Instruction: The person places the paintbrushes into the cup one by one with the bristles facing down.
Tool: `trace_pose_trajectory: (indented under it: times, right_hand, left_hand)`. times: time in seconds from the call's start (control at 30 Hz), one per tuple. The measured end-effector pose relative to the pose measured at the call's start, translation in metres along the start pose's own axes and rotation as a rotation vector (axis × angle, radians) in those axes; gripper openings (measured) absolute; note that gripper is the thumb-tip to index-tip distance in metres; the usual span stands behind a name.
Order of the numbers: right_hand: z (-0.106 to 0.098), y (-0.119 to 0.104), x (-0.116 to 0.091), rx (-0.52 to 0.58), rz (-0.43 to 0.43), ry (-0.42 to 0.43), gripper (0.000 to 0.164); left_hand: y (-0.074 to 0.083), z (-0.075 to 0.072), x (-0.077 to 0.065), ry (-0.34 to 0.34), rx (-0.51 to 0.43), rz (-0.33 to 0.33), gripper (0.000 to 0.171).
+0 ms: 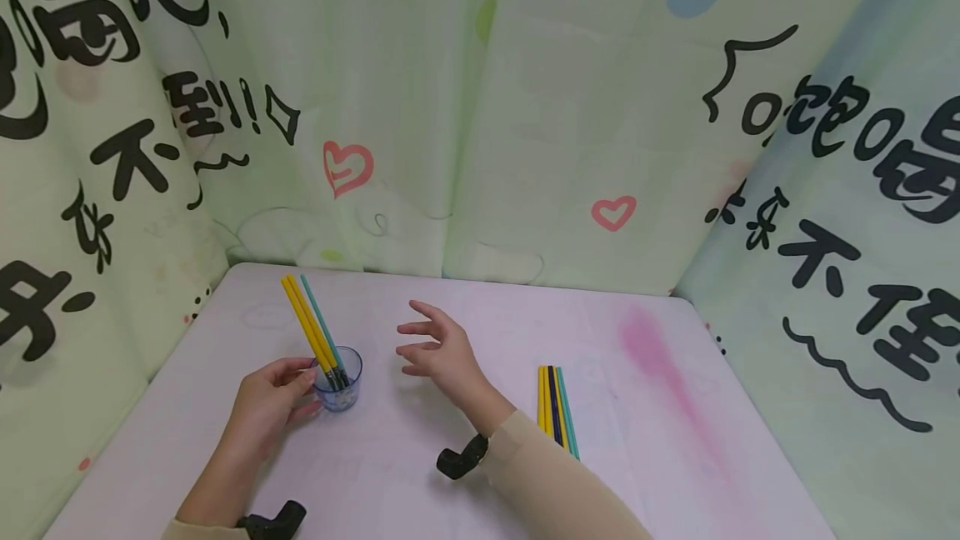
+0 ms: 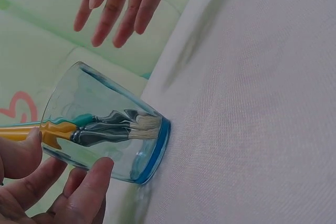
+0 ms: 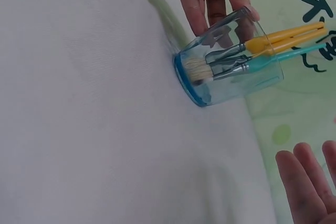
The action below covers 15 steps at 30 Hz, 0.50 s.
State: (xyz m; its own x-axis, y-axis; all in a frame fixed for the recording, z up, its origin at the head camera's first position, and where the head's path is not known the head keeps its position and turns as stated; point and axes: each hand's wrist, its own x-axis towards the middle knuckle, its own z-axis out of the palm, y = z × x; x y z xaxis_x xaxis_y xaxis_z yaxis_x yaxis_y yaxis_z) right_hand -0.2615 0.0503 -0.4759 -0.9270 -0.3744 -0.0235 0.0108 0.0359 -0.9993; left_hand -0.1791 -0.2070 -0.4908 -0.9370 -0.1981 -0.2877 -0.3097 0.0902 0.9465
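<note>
A clear bluish cup (image 1: pixel 347 397) stands on the table, holding two yellow paintbrushes (image 1: pixel 306 319) and one teal paintbrush (image 1: pixel 318 313), bristles down. My left hand (image 1: pixel 272 398) grips the cup's left side; in the left wrist view the thumb (image 2: pixel 23 156) lies by the rim and the brush handles, with fingers along the wall. To the right of the cup, apart from it, my right hand (image 1: pixel 442 348) hovers over the table with spread fingers and nothing in them. The right wrist view shows the bristles (image 3: pixel 197 70) near the cup's bottom.
Several more paintbrushes (image 1: pixel 553 402), with yellow, dark blue and teal handles, lie side by side on the table right of my right forearm, which partly hides them. A pink stain (image 1: pixel 660 357) marks the white tabletop (image 1: pixel 465 298). Printed curtains (image 1: pixel 480 107) enclose the table's back and sides.
</note>
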Motion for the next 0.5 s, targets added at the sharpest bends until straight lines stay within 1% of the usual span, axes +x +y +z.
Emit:
trace_pose_trajectory:
  times: [0.23, 0.5]
  right_hand:
    - [-0.014, 0.006, -0.017, 0.003, 0.026, 0.014, 0.072]
    - [-0.032, 0.009, -0.035, -0.036, 0.048, 0.017, 0.071]
  left_hand:
    - [0.000, -0.001, 0.000, -0.007, -0.007, 0.002, 0.043]
    - [-0.001, -0.001, 0.002, -0.006, -0.007, -0.006, 0.045]
